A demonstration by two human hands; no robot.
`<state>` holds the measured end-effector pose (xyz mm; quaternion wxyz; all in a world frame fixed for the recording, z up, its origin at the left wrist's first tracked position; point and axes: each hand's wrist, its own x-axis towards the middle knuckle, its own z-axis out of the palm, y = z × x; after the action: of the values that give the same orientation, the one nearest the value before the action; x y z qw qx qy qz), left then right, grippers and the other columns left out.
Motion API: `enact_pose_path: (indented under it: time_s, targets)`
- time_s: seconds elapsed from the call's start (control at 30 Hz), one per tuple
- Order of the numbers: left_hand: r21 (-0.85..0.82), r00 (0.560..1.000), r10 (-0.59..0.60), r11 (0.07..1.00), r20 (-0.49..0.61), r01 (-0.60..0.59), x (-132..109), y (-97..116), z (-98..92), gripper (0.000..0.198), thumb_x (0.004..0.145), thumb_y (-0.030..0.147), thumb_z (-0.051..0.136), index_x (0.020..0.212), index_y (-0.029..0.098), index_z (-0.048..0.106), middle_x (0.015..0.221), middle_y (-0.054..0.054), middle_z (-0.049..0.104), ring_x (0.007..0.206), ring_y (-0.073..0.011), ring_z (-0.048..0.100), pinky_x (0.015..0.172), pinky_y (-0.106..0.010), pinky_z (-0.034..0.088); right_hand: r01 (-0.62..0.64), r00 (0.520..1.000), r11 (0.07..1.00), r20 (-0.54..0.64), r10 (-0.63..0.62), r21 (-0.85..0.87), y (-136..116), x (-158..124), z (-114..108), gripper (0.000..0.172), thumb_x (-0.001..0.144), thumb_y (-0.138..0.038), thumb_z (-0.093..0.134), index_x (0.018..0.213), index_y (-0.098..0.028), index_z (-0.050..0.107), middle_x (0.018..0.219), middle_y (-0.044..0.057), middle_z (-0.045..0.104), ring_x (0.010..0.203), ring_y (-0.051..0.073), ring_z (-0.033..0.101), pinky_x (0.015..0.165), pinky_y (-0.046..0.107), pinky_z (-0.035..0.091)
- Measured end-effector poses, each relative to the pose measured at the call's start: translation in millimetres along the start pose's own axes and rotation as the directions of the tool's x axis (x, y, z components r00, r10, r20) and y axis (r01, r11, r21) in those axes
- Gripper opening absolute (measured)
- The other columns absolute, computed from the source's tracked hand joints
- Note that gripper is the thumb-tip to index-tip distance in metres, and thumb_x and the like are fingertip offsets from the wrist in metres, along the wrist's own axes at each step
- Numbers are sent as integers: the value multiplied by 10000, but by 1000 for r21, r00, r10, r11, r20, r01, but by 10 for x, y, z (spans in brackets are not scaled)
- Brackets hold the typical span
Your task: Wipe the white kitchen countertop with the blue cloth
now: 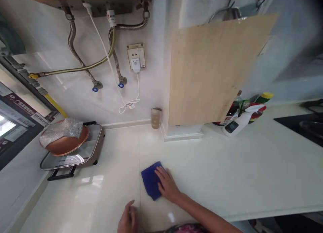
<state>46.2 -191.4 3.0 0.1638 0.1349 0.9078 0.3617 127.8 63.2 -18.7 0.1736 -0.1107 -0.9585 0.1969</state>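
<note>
A folded dark blue cloth (149,181) lies flat on the pale countertop (121,159), left of my right hand. My right hand (169,186) rests on the cloth's right side with its fingers stretched out over it. Nearer the front edge, my left hand (128,219) hovers or rests over the counter, apart from the cloth. Its fingers are loosely bent with gaps between them, and nothing shows in them. The lower part of that hand is cut off by the frame's bottom edge.
An electric pan (99,142) with a copper-coloured lid (68,145) and bubble wrap stands at left. A small jar (155,118) sits by the wall corner. A wooden board (204,71) hangs over the pillar; a spray bottle (241,120), other bottles and a cooktop (302,122) are at right.
</note>
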Motion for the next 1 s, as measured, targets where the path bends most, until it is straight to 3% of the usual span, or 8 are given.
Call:
enact_pose_path:
  time_s: [0.1,0.2,0.33,0.47,0.57,0.67,0.77,1.0]
  targets:
    - [-25,978,210,977,11,-210,78,308,125,414,899,399,384,1199,226,610,1109,-73,735,963,-196,698,853,-341,566,-85,991,991,-92,94,101,254,-368,-85,595,927,-180,315,1519,-210,264,1498,108,430,1389,213,385,1153,490,352]
    - [6,909,417,909,1,-417,228,632,338,410,927,359,373,1230,202,600,1241,-114,672,1146,-211,629,1012,-412,507,-150,971,974,-158,178,172,512,-780,-221,506,949,-197,306,1444,-224,405,1427,87,514,1334,183,456,1118,418,422]
    - [88,819,574,817,-20,-570,434,982,733,460,943,321,384,1365,177,498,1471,-139,489,1420,-248,369,1148,-501,366,-268,920,943,-238,311,197,736,-1266,-410,415,960,-233,321,1310,-229,544,1361,84,570,1282,193,512,1099,430,445]
    - [270,811,584,780,8,-564,521,1149,1130,563,922,351,438,1447,149,413,1576,-187,310,1498,-333,132,1194,-615,158,-283,902,939,-279,330,195,843,-1550,-502,396,946,-209,341,1270,-217,569,1368,88,564,1290,193,503,1090,418,455]
    - [420,789,614,713,14,-562,537,1152,1287,643,898,405,472,1471,129,376,1607,-203,213,1499,-375,48,1187,-647,84,-247,913,954,-289,288,171,896,-1599,-509,404,927,-163,343,1251,-219,578,1368,87,565,1289,194,499,1074,412,464]
    - [534,742,669,613,41,-582,614,1125,1295,672,896,427,465,1492,149,328,1623,-178,174,1502,-361,44,1191,-629,109,-213,916,968,-318,246,133,929,-1567,-496,417,900,-132,376,1256,-225,572,1348,82,580,1260,197,517,1036,403,487]
    - [601,723,684,541,92,-588,792,1157,1233,663,896,436,456,1496,189,318,1624,-145,200,1503,-337,87,1198,-597,145,-197,906,973,-358,227,118,932,-1530,-493,424,877,-118,412,1256,-218,573,1326,82,597,1234,198,533,1009,386,502]
    - [638,757,643,535,116,-553,1331,1431,1208,666,886,489,444,1479,198,362,1608,-148,251,1496,-342,134,1195,-578,165,-224,895,969,-372,247,105,888,-1502,-533,464,845,-81,412,1239,-244,594,1302,63,617,1207,195,560,1007,391,513]
